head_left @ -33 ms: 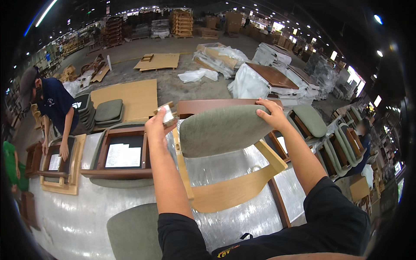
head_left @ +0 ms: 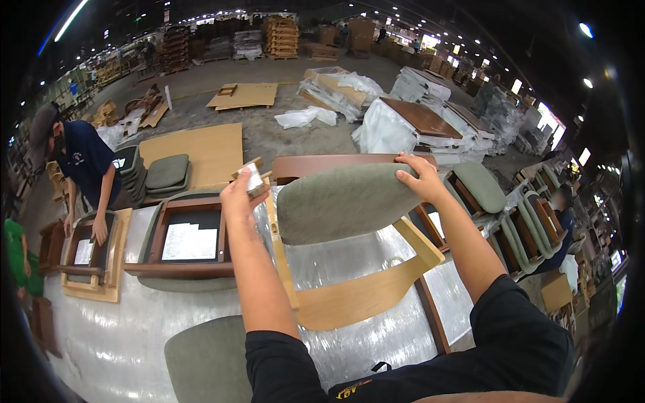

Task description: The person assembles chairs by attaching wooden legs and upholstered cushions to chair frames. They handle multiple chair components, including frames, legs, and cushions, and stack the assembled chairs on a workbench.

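My right hand (head_left: 419,174) grips the top edge of a grey-green padded chair seat (head_left: 346,207), which stands tilted up in front of me. Closed fingers of my left hand (head_left: 237,203) hold a small wooden block (head_left: 257,191) with a white patch, beside the seat's left edge. Its exact kind is hard to make out. Below the seat, a light wood chair frame (head_left: 363,295) with a curved backrest lies on the plastic-wrapped table (head_left: 127,329). Another grey-green seat (head_left: 208,359) lies near me, partly behind my left forearm.
Left of my arm lies an upturned seat with a dark wood frame (head_left: 161,269). Beyond it a co-worker (head_left: 87,154) handles another seat. Stacked seats (head_left: 168,173) stand on cardboard at the far left. More seats (head_left: 531,232) stand at right, with wrapped furniture (head_left: 403,124) behind.
My left hand has shifted slightly left with the small wooden block. The padded seat and my right hand have barely moved.
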{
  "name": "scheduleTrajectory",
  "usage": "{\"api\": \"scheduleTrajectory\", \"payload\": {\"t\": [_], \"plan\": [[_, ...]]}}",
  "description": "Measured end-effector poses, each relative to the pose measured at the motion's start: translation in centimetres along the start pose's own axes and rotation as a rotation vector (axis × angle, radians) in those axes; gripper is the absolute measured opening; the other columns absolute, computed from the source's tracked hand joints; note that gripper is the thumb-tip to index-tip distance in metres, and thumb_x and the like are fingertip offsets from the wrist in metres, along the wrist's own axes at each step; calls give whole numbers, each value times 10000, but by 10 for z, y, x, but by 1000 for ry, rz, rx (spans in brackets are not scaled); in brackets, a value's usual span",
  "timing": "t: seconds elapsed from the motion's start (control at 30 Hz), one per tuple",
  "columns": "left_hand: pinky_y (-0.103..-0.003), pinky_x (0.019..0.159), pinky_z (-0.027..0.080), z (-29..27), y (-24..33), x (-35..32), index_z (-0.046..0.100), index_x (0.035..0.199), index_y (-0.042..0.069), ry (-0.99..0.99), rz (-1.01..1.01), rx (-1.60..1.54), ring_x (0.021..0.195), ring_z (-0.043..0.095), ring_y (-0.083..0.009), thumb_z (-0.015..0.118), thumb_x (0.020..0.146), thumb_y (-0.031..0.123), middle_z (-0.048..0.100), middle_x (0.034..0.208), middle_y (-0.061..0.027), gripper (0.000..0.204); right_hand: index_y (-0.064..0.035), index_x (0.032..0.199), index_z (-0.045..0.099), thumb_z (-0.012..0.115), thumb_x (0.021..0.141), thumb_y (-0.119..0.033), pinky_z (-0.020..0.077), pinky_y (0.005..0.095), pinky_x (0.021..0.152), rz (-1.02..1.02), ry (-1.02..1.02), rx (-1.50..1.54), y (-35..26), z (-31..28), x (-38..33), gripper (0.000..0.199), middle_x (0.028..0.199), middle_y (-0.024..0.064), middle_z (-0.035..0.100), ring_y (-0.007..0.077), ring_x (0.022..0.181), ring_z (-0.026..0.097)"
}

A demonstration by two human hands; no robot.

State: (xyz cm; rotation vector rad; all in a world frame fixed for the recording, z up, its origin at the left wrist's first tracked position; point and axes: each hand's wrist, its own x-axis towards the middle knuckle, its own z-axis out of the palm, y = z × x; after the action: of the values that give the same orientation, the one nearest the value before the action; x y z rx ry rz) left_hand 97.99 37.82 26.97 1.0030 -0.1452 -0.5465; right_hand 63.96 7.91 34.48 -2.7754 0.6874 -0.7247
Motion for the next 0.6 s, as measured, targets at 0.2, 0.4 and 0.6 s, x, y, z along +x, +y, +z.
{"api": "scheduleTrajectory", "payload": {"t": [0.2, 0.4, 0.6], "plan": [[-342, 642, 667, -4, 7, -1, 675, 1080, -74, -86, 68, 39, 715, 756, -251, 725, 988, 340, 739, 891, -181, 428, -149, 1377, 682, 683, 965, -491, 292, 497, 1218, 9, 11, -31, 4, -2, -2, 535, 1541, 114, 584, 325, 1459, 480], [-373, 695, 661, 17, 32, 1, 703, 1116, -45, -103, 89, 264, 784, 762, -264, 753, 960, 380, 748, 939, -169, 456, -177, 1385, 657, 641, 987, -512, 257, 517, 1214, 10, 1, -101, 4, -2, 5, 521, 1563, 108, 558, 323, 1477, 445], [-370, 603, 650, 25, 53, 12, 680, 1191, -93, -63, 8, 630, 737, 778, -312, 717, 982, 416, 746, 1006, -210, 552, -189, 1383, 640, 610, 1008, -504, 248, 523, 1209, 12, -32, -126, 2, -3, 8, 491, 1575, 115, 533, 325, 1482, 430]]}}
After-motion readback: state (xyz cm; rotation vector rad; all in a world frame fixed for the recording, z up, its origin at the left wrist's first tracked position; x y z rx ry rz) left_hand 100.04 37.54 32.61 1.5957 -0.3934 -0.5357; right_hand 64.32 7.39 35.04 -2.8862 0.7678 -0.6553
